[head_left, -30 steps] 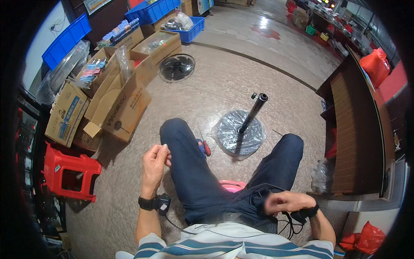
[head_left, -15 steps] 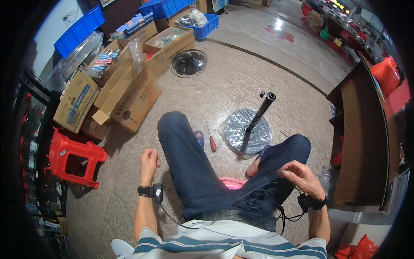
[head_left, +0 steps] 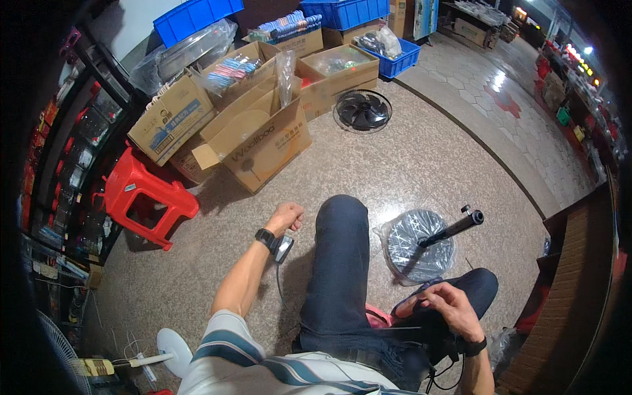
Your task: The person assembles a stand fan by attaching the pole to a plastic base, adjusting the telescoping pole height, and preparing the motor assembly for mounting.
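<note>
My left hand [head_left: 286, 218] hangs over the floor beside my left knee, its fingers curled in and nothing showing in them. Above my right thigh, my right hand [head_left: 455, 311] has thumb and fingertips brought together; whether something small lies between them is hidden. Beyond that hand stands a round base [head_left: 411, 253] wrapped in clear plastic, touched by neither hand. A black pole [head_left: 451, 230] with a side knob rises from it, leaning right in the picture. Farther off, a black fan grille with blades [head_left: 363, 110] lies on the floor.
Open cartons [head_left: 266, 155] and blue crates [head_left: 395, 60] line the back left. A red stool [head_left: 148, 197] stands left, near stocked shelves [head_left: 79, 164]. At lower left are a white fan's round base [head_left: 174, 352] and cables. A brown cabinet [head_left: 566, 276] borders the right.
The view has swung left, so things sit farther right in it. My left hand has reached forward. The red-handled screwdriver seen earlier on the floor no longer shows.
</note>
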`<move>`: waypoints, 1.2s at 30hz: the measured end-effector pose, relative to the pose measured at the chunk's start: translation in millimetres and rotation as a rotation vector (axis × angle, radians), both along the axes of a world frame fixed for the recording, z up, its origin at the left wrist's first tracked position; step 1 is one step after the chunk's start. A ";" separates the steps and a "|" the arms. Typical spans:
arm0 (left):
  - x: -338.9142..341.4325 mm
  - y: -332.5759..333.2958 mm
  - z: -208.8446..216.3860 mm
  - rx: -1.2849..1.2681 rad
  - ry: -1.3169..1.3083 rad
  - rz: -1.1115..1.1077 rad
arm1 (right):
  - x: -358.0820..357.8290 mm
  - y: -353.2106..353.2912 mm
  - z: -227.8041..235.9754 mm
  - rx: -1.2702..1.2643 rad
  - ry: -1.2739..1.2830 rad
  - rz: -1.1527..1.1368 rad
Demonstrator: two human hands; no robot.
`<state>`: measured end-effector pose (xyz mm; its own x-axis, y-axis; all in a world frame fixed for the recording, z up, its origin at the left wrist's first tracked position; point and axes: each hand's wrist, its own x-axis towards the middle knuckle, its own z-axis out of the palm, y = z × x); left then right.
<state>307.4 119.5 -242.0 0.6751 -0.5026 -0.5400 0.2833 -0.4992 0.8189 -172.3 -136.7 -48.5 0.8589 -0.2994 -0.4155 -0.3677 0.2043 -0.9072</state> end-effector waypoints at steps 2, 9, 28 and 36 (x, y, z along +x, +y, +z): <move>23.3 -13.2 -1.8 0.007 -0.035 0.005 | 13.6 -3.8 0.8 0.006 0.025 0.025; 170.0 -31.6 -8.6 0.231 -1.183 0.109 | 30.7 -26.1 -22.8 -0.032 0.145 -0.047; 317.3 -3.6 40.3 0.755 -1.350 -0.224 | 116.5 -61.4 -108.4 0.015 0.368 0.095; 267.7 -54.6 71.3 0.777 -1.370 -0.194 | 133.8 -91.2 -145.6 0.029 0.318 0.137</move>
<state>575.1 64.9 -170.8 0.8068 -0.5388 0.2423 -0.5389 -0.8393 -0.0718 -38.4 -227.9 -194.1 0.7168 -0.1741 -0.6752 -0.6566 0.1577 -0.7376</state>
